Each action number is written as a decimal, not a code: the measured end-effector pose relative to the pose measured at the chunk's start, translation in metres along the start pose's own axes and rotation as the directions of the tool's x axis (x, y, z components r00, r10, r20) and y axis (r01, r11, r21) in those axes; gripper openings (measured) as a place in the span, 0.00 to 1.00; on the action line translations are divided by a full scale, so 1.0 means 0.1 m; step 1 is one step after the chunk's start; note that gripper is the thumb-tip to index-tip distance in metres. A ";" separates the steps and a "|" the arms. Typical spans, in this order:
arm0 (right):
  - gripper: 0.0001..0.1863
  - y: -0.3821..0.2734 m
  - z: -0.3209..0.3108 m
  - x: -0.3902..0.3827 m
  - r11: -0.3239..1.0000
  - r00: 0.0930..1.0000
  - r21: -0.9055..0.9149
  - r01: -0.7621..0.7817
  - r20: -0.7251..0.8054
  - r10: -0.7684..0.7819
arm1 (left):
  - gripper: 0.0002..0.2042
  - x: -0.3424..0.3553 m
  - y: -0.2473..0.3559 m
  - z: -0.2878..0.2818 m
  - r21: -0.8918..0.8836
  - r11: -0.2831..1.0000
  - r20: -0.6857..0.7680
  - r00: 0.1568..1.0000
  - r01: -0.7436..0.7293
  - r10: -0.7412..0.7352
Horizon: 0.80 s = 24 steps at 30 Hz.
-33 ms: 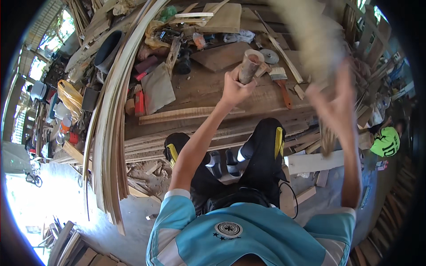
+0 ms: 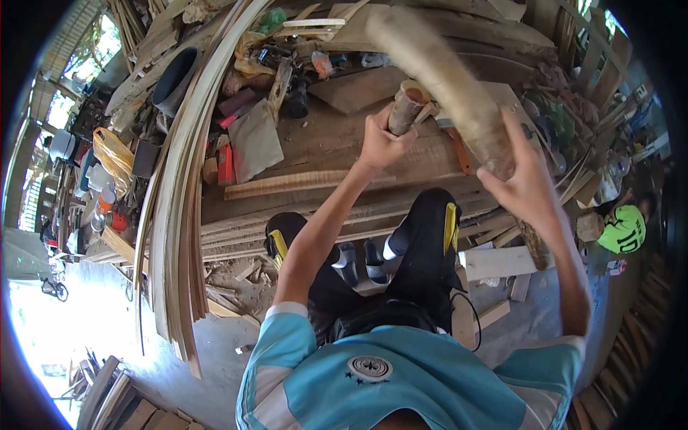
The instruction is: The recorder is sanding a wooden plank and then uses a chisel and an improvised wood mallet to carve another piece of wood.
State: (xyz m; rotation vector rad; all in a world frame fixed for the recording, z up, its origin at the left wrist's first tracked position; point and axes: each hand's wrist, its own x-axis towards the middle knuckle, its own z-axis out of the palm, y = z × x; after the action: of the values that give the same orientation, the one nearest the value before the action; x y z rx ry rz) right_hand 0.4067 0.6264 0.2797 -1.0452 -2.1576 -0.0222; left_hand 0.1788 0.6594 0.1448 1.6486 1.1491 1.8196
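My left hand (image 2: 387, 143) is closed around a short, round, stick-like piece (image 2: 406, 113), held upright with a pale ring and reddish top. In my right hand (image 2: 532, 183) is a long, thick wooden club (image 2: 441, 72), slightly blurred. Its wide end points to the far left and its thin end shows below my wrist. The club's side lies right beside the top of the round piece; whether they touch I cannot tell. A paintbrush with an orange handle (image 2: 459, 149) lies partly hidden behind the club.
Planks form the low work surface (image 2: 315, 150) before my knees. A long wood strip (image 2: 287, 185), a grey sheet (image 2: 256, 143) and a red box (image 2: 226, 166) lie on it. Tall thin strips (image 2: 179, 193) lean at the left. A person in a bright green shirt (image 2: 622, 229) is at the far right.
The club in my right hand has swung left and down, coming beside the round piece and covering the brush's bristles and a grey disc. My left hand has barely moved.
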 end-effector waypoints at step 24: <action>0.43 0.30 0.43 -1.17 0.722 0.852 0.472 -0.505 0.141 0.504 | 0.06 0.06 -0.17 -0.04 -0.091 0.992 -0.066 0.993 0.088 -0.094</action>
State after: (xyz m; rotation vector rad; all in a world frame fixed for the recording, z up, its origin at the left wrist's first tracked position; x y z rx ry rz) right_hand 0.4489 0.5808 0.1680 -1.2708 -1.6628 0.7568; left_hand 0.1699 0.6726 0.1354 1.4704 1.1376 1.8555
